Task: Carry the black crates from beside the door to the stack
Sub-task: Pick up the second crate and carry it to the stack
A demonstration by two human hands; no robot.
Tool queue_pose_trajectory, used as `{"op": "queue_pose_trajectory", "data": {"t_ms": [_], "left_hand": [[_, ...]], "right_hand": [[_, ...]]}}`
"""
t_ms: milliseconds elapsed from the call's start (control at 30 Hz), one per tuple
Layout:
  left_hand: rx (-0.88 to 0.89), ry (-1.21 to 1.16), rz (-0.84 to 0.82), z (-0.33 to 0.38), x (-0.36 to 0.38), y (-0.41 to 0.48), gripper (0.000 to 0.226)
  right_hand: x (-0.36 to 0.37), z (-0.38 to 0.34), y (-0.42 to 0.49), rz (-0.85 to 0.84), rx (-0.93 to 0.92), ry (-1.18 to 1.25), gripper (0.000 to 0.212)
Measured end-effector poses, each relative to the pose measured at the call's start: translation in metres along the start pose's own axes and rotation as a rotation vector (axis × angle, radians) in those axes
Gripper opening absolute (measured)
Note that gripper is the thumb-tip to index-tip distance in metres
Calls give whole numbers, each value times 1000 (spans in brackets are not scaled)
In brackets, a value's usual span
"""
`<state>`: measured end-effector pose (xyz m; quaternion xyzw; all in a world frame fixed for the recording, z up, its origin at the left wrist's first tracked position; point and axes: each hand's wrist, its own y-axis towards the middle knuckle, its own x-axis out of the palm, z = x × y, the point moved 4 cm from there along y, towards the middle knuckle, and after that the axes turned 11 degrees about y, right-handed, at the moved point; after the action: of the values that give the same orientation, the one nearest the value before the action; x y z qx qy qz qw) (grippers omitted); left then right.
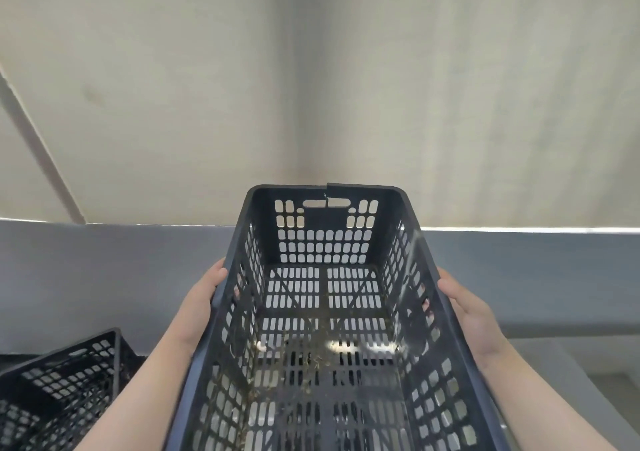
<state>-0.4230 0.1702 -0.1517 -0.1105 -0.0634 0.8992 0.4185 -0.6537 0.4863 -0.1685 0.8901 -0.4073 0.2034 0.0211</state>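
A black perforated plastic crate (322, 312) fills the lower middle of the head view, held up in front of me with its open top toward me. My left hand (199, 308) grips its left long wall, with fingertips showing through the holes. My right hand (471, 315) grips the right long wall the same way. The crate's far rim is cracked at the handle slot. Bits of dry debris lie on its floor. Another black crate (59, 391) sits low at the bottom left.
A corner of two pale walls (298, 87) with a grey lower band (104, 270) stands straight ahead. A grey floor strip (571, 346) shows at the lower right.
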Motion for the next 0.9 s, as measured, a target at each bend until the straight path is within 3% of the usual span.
{"op": "queue_pose_trajectory", "data": {"t_ms": [133, 600, 767, 900], "left_hand": [[-31, 16, 25, -22, -2, 16, 34], [-190, 30, -35, -118, -11, 57, 44], [-275, 30, -89, -149, 0, 62, 31], [-337, -19, -103, -178, 16, 70, 34]], "right_hand": [[-1, 15, 3, -2, 10, -68, 52], [-2, 100, 16, 135, 130, -59, 43], [-20, 129, 23, 116, 150, -72, 50], [-44, 154, 33, 133, 187, -111, 53]]}}
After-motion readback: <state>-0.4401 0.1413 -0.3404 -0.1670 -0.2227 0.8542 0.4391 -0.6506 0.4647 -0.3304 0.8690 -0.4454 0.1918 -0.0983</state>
